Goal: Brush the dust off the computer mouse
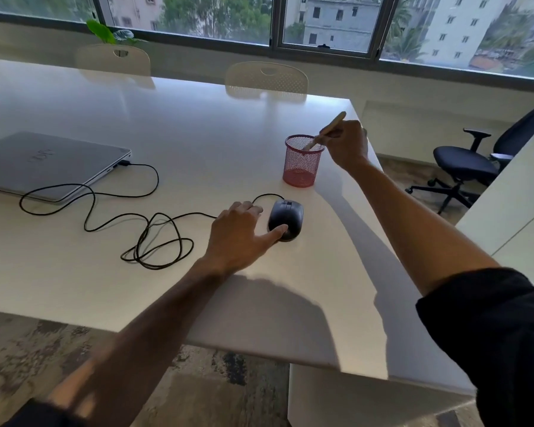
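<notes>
Black, rounded wired computer mouse (pixel 286 219) lies on the white surface (pixel 179 124) near its right edge. At its 9 o'clock the left hand (pixel 239 235) rests with fingers relaxed and the thumb touching the mouse's near end. At the mouse's 12 o'clock stands a pink wire-mesh cup (pixel 302 161). The right hand (pixel 347 143) pinches the pale wooden-handled brush (pixel 327 131), whose head dips into the cup's mouth. The mouse's black cable (pixel 121 217) loops toward a closed grey laptop (pixel 50 163) at 10 o'clock.
</notes>
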The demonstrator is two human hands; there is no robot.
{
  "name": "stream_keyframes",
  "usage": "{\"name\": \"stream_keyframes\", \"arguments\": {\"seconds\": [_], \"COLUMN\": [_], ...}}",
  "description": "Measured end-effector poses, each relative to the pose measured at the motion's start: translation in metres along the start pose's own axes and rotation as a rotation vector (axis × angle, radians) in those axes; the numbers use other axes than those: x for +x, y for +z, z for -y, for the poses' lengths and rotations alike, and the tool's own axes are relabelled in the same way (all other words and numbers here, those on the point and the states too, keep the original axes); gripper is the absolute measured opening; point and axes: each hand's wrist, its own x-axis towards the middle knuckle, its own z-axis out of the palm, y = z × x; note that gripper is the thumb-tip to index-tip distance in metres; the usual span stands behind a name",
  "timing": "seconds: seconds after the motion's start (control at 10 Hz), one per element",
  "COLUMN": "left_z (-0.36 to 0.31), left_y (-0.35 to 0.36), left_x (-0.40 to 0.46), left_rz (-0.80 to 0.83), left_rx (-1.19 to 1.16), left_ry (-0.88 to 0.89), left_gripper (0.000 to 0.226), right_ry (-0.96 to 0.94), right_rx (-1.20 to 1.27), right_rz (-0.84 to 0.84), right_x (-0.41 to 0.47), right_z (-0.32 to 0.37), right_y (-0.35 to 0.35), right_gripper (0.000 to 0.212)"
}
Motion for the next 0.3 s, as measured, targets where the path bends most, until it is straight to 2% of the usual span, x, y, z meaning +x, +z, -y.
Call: {"name": "stream_keyframes", "arguments": {"seconds": [0.1, 0.2, 0.3], "left_z": [0.0028, 0.0031, 0.0011], "left_y": [0.0003, -0.0017, -0.0013], "left_x": [0.0024, 0.0033, 0.0035], "left_rz": [0.015, 0.019, 0.018], "left_rx": [-0.063, -0.094, -0.112], "left_ry": [-0.029, -0.038, -0.058], "left_gripper": [0.064, 0.063, 0.062], "right_ry": [0.061, 0.111, 0.121], "right_rx": [-0.03, -0.051, 0.045], "right_rz": [0.062, 0.037, -0.072], "right_x": [0.0064, 0.0045, -0.0009], "right_z": [-0.0007, -0.0029, -0.0076], "right_y": [0.0117, 0.0133, 0.0091], "right_gripper": [0.044, 0.065, 0.061]}}
